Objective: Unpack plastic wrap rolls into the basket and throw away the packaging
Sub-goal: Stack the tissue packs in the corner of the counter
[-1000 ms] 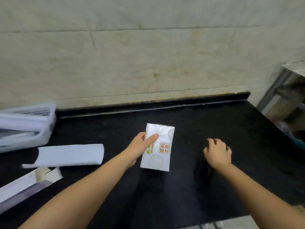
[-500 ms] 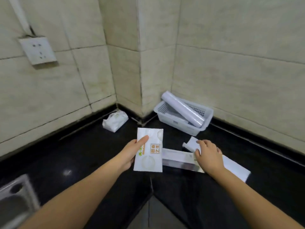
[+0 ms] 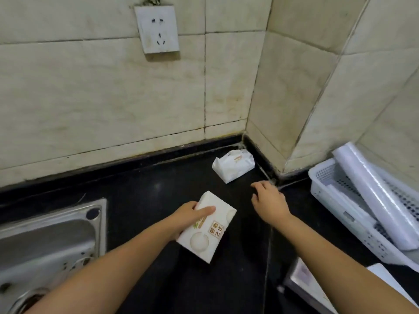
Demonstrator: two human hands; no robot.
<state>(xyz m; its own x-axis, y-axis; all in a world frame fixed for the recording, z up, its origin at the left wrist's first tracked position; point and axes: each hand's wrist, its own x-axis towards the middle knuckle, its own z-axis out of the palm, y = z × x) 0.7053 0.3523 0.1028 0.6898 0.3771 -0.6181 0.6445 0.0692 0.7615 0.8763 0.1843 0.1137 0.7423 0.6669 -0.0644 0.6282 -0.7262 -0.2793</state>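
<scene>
My left hand (image 3: 192, 213) grips a white tissue pack (image 3: 207, 227) with orange print, held just above the black counter. My right hand (image 3: 268, 199) hovers empty with fingers spread, to the right of the pack and left of the white plastic basket (image 3: 335, 200). A plastic wrap roll (image 3: 376, 193) leans across that basket at the right edge, with a second roll (image 3: 349, 205) lying lower inside. A long white packaging box (image 3: 308, 279) lies on the counter at the bottom right, partly behind my right forearm.
Another white tissue pack (image 3: 233, 165) lies in the counter's back corner. A steel sink (image 3: 45, 241) fills the lower left. A wall socket (image 3: 156, 30) is mounted on the tiled wall above. The black counter (image 3: 147, 193) bends around the corner.
The view has swung left, so the basket now sits at the right edge and the sink has come into view. My right hand has left the packaging box and moved toward the corner.
</scene>
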